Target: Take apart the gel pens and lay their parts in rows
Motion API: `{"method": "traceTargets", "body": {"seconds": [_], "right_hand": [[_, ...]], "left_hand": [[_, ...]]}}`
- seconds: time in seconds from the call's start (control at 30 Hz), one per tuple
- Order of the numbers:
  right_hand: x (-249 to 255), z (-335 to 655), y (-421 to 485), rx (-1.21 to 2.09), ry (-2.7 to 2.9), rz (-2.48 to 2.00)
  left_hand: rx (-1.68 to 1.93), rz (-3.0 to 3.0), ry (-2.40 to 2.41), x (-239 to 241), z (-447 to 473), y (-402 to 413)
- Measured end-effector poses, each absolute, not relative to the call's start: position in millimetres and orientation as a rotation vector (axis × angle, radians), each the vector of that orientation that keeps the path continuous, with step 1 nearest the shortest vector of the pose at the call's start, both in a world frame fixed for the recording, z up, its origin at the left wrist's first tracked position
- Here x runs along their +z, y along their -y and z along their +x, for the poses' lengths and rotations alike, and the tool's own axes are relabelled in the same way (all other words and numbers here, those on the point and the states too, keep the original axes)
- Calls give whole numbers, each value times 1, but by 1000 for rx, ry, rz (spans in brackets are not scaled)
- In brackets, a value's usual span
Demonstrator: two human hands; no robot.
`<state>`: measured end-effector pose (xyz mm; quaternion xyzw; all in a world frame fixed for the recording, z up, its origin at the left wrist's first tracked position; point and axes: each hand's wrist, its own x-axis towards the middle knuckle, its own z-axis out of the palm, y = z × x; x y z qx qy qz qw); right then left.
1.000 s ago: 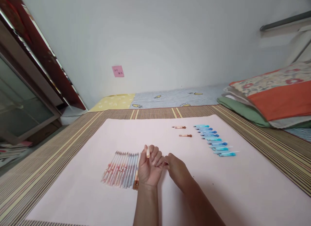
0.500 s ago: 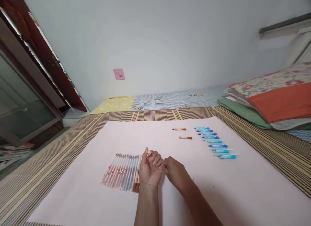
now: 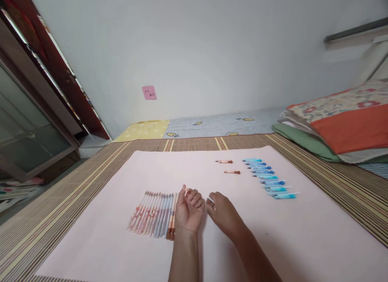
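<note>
My left hand (image 3: 190, 211) is turned palm up, fingers curled around a peach-coloured pen barrel (image 3: 187, 190) whose end shows by the thumb; the rest is hidden. Close by on the right, my right hand (image 3: 224, 215) pinches a thin, short white piece (image 3: 211, 200), mostly covered by the fingers, so its kind is unclear. Beside my left wrist lies a row of pens (image 3: 153, 215), clear with pink and bluish tints. Brown-ended peach pens (image 3: 171, 223) lie at the row's right end, partly behind my left hand.
Two short brown and peach pen pieces (image 3: 232, 172) lie farther back. Several blue pen pieces (image 3: 268, 177) form a slanted column on the right. All rest on a pale pink sheet (image 3: 100, 237) over a striped mat (image 3: 60, 205). Folded bedding (image 3: 348, 128) sits at right.
My right hand has moved slightly right and up, away from my left hand, and the white piece now shows between its fingers. My left hand stays nearly in place.
</note>
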<state>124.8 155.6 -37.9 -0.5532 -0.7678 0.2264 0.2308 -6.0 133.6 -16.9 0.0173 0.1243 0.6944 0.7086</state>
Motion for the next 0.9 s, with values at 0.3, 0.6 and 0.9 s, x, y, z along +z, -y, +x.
{"method": "traceTargets", "body": {"seconds": [0.3,0.6,0.9], "right_hand": [[-7,145,-155,939,1541,-1106],[3,143,-154,1088,1136,-1004],[19,142,-140,856,1200,-1040]], "left_hand": [[1512,-176,-242,-16,-2,-135],[1513,-127,-394,-17,4,-138],[1429,-60,-525,-13,22,-136]]}}
